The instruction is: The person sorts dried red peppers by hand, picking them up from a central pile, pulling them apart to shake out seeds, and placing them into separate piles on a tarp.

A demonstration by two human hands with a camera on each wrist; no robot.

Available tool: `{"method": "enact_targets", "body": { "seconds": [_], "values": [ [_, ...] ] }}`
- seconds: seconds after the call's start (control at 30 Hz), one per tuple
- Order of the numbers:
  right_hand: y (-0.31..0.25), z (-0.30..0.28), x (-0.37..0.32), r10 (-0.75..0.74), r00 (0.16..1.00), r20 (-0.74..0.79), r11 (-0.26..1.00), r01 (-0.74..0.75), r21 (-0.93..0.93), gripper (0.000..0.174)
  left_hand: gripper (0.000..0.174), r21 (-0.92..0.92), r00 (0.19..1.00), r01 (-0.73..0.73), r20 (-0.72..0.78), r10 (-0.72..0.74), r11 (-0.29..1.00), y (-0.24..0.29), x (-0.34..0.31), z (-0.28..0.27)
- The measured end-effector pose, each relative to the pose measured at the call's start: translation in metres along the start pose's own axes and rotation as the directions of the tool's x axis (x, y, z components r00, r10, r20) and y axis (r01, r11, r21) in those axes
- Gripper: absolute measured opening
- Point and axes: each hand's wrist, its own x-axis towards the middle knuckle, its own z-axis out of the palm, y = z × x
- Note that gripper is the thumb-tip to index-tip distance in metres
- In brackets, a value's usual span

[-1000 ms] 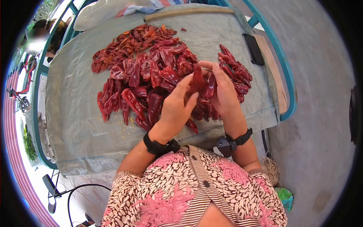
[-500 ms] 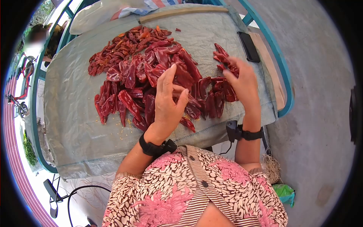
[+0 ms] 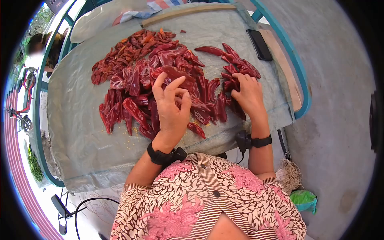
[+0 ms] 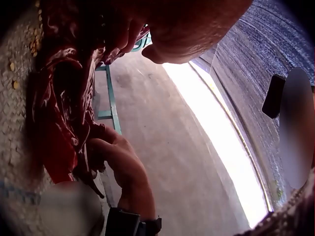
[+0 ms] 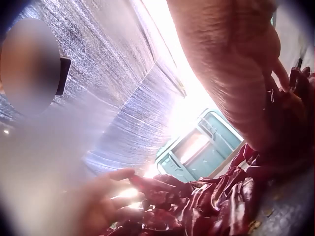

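Note:
Glossy dried red chili peppers (image 3: pixel 138 110) lie heaped on a woven plastic sheet (image 3: pixel 88 148). Smaller orange-red dried peppers (image 3: pixel 138 48) form a heap behind them. My left hand (image 3: pixel 171 108) hovers over the front of the heap, fingers spread and loosely bent, and overlaps a large pepper in the head view. At the right side of the heap, my right hand (image 3: pixel 251 94) curls its fingers and thumb around a dark red chili pepper (image 3: pixel 230 85). The left wrist view shows these fingers (image 4: pixel 101 147) bent against the peppers. A long chili pepper (image 3: pixel 210 50) lies farther back.
A black phone (image 3: pixel 260 45) lies near the sheet's right edge. A teal metal rail (image 3: pixel 306 96) borders the surface, with a wooden strip (image 3: pixel 192 15) along the back. Pale seeds are scattered in front of the heap. A person (image 3: pixel 56 50) is beyond the left rail.
Both hands were together at a pepper; they parted, and the right hand moved to the right-side peppers. A long pepper now lies behind there. The left hand has shifted slightly left.

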Motion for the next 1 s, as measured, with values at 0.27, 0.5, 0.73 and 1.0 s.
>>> {"method": "enact_targets", "body": {
  "seconds": [0.27, 0.5, 0.73, 1.0],
  "values": [
    [-0.010, -0.005, 0.007, 0.068, 0.982, -0.179, 0.916, 0.010, 0.401, 0.046, 0.033, 0.047, 0.991, -0.137, 0.008, 0.136, 0.990, -0.002, -0.002, -0.005],
    [-0.045, -0.020, 0.017, 0.039, 0.995, -0.096, 0.753, 0.034, 0.657, 0.052, 0.031, 0.013, 0.996, -0.067, 0.061, 0.066, 0.998, 0.003, -0.001, 0.001],
    [-0.034, -0.001, 0.018, -0.088, 0.996, -0.003, 0.755, 0.068, 0.652, 0.056, 0.026, 0.018, 0.989, -0.082, 0.126, 0.079, 0.996, -0.002, 0.000, 0.000],
    [-0.048, -0.029, 0.007, -0.150, 0.988, 0.025, 0.647, 0.079, 0.759, 0.054, 0.023, 0.004, 0.973, -0.128, 0.192, 0.125, 0.992, -0.005, 0.001, 0.002]
  ]
}}
